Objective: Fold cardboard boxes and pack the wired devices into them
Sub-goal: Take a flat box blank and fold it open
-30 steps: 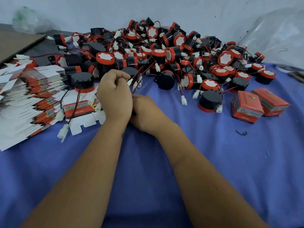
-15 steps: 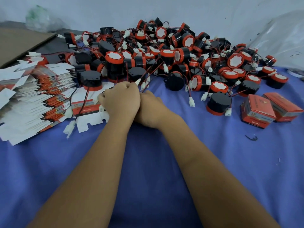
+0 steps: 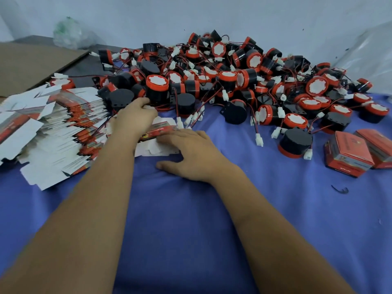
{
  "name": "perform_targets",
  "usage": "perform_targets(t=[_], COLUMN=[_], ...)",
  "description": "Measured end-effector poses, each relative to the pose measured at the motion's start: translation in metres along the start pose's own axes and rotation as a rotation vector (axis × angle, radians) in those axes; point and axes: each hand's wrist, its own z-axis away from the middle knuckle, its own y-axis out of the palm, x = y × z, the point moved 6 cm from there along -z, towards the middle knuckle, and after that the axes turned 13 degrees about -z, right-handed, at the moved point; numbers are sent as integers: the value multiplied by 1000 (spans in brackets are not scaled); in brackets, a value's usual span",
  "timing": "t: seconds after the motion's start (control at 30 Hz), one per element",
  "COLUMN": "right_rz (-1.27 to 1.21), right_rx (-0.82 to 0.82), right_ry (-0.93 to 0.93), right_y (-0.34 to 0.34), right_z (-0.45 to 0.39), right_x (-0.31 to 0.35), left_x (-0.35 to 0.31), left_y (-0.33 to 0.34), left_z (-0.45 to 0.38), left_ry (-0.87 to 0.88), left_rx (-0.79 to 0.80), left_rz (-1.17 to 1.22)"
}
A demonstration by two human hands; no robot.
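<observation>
A flat red-and-white box blank (image 3: 162, 130) lies on the blue cloth in front of the device pile. My right hand (image 3: 191, 154) rests on it with fingers spread and straight, thumb on the cloth. My left hand (image 3: 135, 117) lies over the blank's far left end. Its fingertips reach the base of a black device with a red cap (image 3: 157, 90); its grip is hidden under the hand. A big heap of black-and-red wired devices (image 3: 244, 77) with white plugs fills the back of the table.
A slanting stack of flat box blanks (image 3: 53, 128) sits at the left. Two folded red boxes (image 3: 350, 153) stand at the right, beside a lone upturned device (image 3: 296, 141). Brown cardboard (image 3: 31, 64) lies at the back left, and clear plastic (image 3: 369, 58) at the back right.
My hands have come apart from the clasp in front of the pile. The left has reached forward to the blank's far end and the right has flattened onto the blank.
</observation>
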Motion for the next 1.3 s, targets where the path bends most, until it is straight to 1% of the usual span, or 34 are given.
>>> perform_targets(t=[0.07,0.17,0.23,0.27,0.3,0.37,0.43,0.47,0.57,0.7,0.77,0.8,0.83,0.87,0.93,0.97,1.0,1.03,1.1,1.17,1.27,1.3], right_rz=[21,10,40,47,34,-63,-172,-180,-40,132,249,303,330,322,229,155,65,-44,-286,-470,-578,-593], right_rx=[-19,-95,-117,-128,-144,-162,-120,-98,-80,-131,-156,-179,-219,-273,-376,-421,-471,-532,-674,-818,-972,-1003], right_ry=[15,19,33,29,23,35,86,108,129,-41,-85,-83,-67,-35,53,89,115,141,189,215,212,207], right_y=[-2,-7,-7,-8,-9,-13,-14,-14,-16,-19,-19,-20,-22,-27,-37,-41,-45,-50,-62,-76,-96,-100], right_z=[-2,-3,-3,-3,-2,1,4,5,4,8,8,8,8,8,11,14,17,21,31,42,55,59], right_x=[-1,-1,-2,-4,-6,-13,-18,-19,-16,2,6,5,3,0,-10,-15,-20,-25,-34,-45,-52,-54], left_x=[1,9,16,17,17,14,9,5,-6,-20,-26,-29,-33,-36,-38,-38,-37,-40,-54,-80,-115,-124], left_y=[-7,-24,-37,-42,-46,-47,-45,-43,-34,-25,-24,-25,-28,-35,-55,-64,-68,-69,-62,-47,-20,-11], left_z=[-8,-21,-26,-28,-28,-27,-18,-12,7,11,14,16,20,25,37,43,46,48,47,53,76,84], left_ry=[-9,-62,-104,-119,-121,-103,-42,15,151,211,228,243,253,253,238,233,227,224,263,376,578,651], left_rx=[-15,-34,-42,-41,-28,49,95,101,124,124,116,87,19,-90,-381,-499,-563,-572,-469,-322,-143,-119], left_rz=[83,199,314,329,316,219,71,10,-92,-223,-185,-127,-34,96,378,504,618,708,796,745,609,566])
